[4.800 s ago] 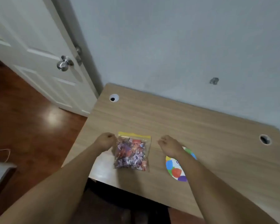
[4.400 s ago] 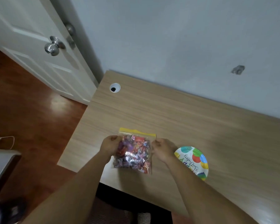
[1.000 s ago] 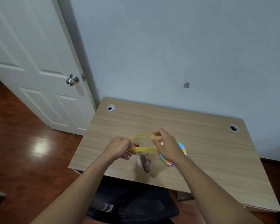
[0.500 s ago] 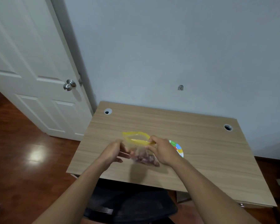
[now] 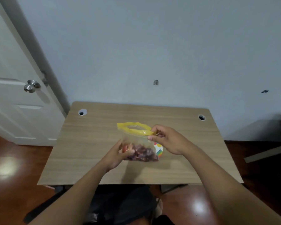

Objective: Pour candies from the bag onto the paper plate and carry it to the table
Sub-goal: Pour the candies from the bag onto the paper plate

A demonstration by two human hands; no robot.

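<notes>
Your left hand (image 5: 116, 155) cups the candy bag's (image 5: 137, 143) base. Your right hand (image 5: 168, 140) pinches its open yellow rim, seemingly above the paper plate (image 5: 159, 151).

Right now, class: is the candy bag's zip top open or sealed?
Open. The yellow zip strip of the bag is spread into a loop with a gap between its sides; the right hand pinches one end.

One view only: a wide-angle head camera, looking forward and down from above the near edge of the table (image 5: 177, 168). It faces a wall (image 5: 152, 46), with a door (image 5: 10, 98) at the left margin. Both forearms enter from the bottom; the left hand (image 5: 115, 155) and right hand (image 5: 167, 140) sit near centre, at close range. Floor (image 5: 15, 176) shows either side. Edges bow from lens distortion.
</notes>
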